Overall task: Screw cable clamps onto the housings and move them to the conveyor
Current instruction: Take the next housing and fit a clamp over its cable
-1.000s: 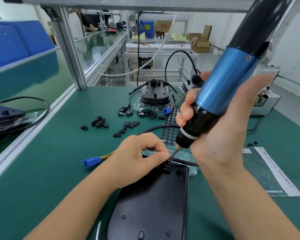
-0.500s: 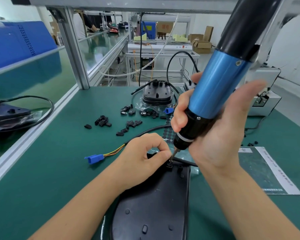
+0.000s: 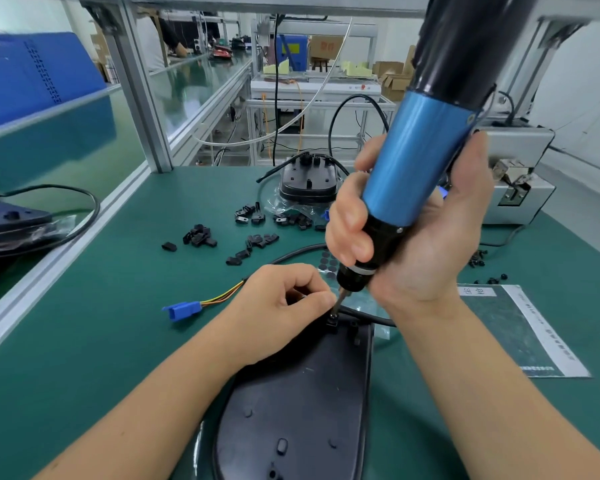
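A black plastic housing [image 3: 302,403] lies flat on the green mat in front of me. At its far edge sits a small black cable clamp [image 3: 332,323] over a black cable [image 3: 368,315]. My left hand [image 3: 281,306] pinches the clamp with thumb and forefinger. My right hand [image 3: 413,244] grips a blue and black electric screwdriver [image 3: 413,168], tilted, with its bit down on the clamp's screw. The cable ends in a blue connector [image 3: 182,310] at the left.
Loose black clamps [image 3: 200,236] are scattered on the mat behind my hands, with a second housing [image 3: 308,183] beyond them. A printed sheet [image 3: 520,327] lies at the right, a grey screw feeder [image 3: 520,188] behind it. The conveyor [image 3: 32,161] runs along the left, holding another housing [image 3: 11,223].
The view has shifted slightly; the screwdriver has stayed on the clamp's screw and my left hand keeps pinching the clamp. Nothing else has moved.
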Tool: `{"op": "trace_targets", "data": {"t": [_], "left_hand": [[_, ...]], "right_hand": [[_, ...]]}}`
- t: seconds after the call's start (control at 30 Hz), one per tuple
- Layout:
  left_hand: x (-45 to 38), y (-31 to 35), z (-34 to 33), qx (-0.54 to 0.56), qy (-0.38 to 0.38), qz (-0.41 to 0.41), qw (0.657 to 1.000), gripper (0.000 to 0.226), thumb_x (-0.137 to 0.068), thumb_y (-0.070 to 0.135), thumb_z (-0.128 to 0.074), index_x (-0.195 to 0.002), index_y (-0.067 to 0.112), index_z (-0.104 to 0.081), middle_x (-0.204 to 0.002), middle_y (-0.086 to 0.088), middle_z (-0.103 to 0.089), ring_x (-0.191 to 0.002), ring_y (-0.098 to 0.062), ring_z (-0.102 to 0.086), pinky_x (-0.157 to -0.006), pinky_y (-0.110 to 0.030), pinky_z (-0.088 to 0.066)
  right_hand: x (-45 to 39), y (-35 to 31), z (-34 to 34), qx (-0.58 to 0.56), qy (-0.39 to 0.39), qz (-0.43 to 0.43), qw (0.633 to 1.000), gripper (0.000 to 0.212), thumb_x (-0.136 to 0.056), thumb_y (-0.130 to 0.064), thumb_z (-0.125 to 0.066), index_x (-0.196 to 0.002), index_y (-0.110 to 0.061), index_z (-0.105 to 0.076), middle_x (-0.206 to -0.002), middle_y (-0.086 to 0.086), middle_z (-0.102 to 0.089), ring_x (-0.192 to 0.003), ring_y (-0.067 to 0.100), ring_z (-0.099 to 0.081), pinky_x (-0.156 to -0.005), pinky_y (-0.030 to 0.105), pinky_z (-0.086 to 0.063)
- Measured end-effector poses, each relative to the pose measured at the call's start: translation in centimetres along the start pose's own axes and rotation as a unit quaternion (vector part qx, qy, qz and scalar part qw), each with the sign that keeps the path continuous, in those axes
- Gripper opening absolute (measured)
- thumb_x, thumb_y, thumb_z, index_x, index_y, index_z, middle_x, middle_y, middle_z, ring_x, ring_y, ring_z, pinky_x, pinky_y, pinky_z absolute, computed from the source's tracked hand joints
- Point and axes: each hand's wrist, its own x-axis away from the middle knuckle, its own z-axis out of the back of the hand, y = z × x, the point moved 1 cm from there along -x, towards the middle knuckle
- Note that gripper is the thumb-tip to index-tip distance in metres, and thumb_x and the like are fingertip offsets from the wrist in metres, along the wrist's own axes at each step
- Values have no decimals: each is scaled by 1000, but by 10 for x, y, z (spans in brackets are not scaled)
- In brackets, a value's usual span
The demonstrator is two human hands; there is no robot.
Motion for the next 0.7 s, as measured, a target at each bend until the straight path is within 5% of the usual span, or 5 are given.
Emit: {"op": "trace_targets", "data": {"t": [0.2,0.43,0.7], "left_hand": [[0,-2,0,7,0,15,1000,33,-88,14,-64,-59,28,-57,-55,13,-52,-49,-3,-42,-53,-17,-41],[1,1,0,-1,7,25,1000,39,-86,12,-63,-55,36,-60,-45,17,-50,-41,0,-40,-46,-8,-33],[1,0,-1,-11,13,30,999,42,-86,12,-62,-52,38,-59,-42,16,-48,-39,-1,-37,-44,-9,-30]], "right_hand": [[-3,1,0,-33,-44,-41,998,81,-79,-71,-4,-90,-4,-47,-54,7,-50,-36,15,-39,-40,22,-28],[-10,4,-9,-38,-109,-77,990,64,-78,-65,-43,-85,-2,-48,-50,10,-49,-31,15,-39,-38,17,-32],[-13,8,-11,-35,-146,-105,983,69,-72,-70,-41,-86,-3,-49,-50,9,-47,-31,13,-39,-40,16,-36]]}}
